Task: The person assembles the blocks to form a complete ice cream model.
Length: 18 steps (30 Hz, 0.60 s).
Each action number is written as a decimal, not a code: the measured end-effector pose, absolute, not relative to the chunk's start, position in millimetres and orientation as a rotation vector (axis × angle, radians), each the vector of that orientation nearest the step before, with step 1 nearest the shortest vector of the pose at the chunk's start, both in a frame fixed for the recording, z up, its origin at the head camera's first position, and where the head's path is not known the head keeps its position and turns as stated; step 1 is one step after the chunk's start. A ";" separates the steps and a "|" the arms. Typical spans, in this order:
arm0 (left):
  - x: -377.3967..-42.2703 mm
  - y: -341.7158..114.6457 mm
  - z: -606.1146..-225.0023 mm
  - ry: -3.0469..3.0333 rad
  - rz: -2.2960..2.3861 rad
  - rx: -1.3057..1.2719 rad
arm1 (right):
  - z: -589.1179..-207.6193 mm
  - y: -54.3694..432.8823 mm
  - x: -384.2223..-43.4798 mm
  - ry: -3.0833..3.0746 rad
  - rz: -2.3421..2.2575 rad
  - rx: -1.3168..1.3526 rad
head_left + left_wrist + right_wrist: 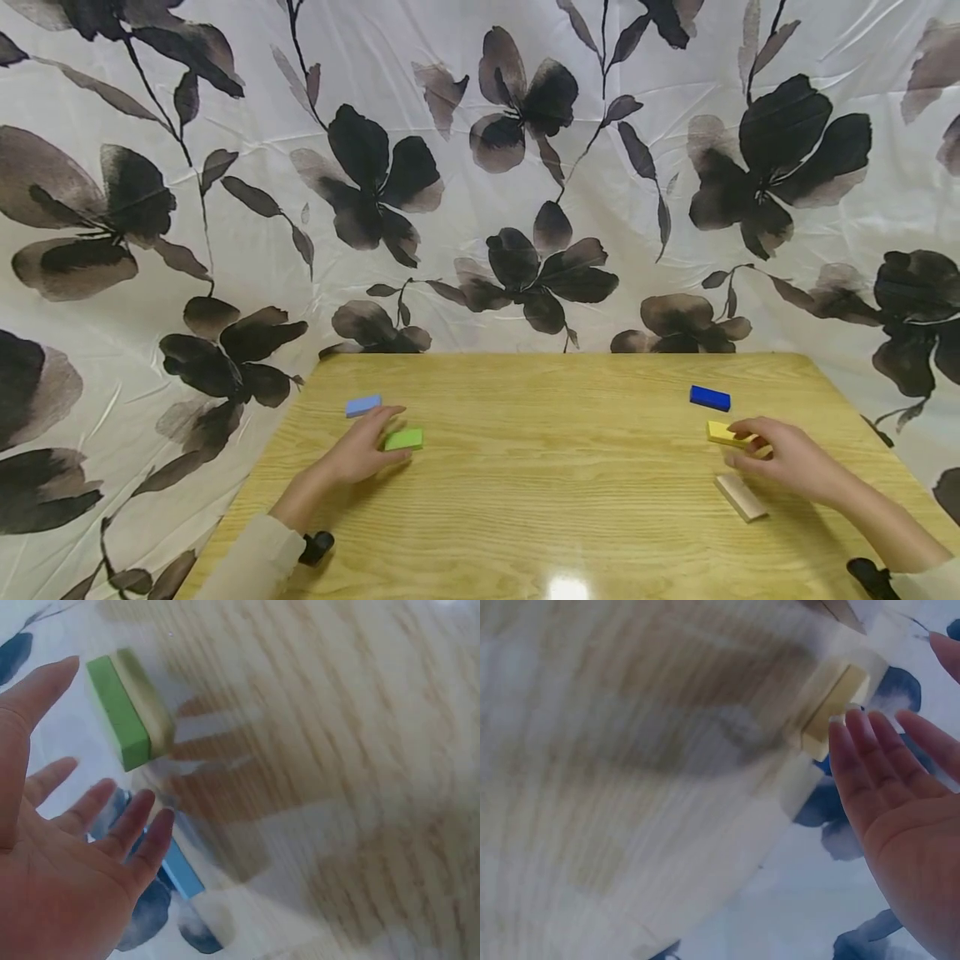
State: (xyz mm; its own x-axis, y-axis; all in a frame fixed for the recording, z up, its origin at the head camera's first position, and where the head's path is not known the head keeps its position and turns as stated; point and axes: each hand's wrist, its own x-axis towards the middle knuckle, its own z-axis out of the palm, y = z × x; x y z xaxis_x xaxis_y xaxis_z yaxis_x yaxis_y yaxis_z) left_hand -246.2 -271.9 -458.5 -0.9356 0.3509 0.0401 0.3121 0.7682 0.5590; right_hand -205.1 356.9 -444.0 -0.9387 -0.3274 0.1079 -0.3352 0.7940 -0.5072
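On the left of the table, my left hand (352,454) hovers with thumb and fingers spread around a green block (406,438). The left wrist view shows a gap between those fingers and the green block (118,712). Just behind the hand lies a light blue block (363,406). Over on the right, my right hand (795,458) reaches across a yellow block (720,432), partly covering it in the head view. Its fingers look fairly straight in the right wrist view, tips right at the yellow block (838,697). Neither palm holds anything.
A dark blue block (709,398) lies behind the yellow one, and a plain wooden block (741,498) lies in front. All rest on a light wood-grain table (540,467). A floral cloth (450,200) hangs behind the table's far edge.
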 end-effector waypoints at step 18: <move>-250.7 -275.8 -468.2 2.903 0.899 0.540 | -464.3 368.0 -192.1 -3.086 0.981 0.671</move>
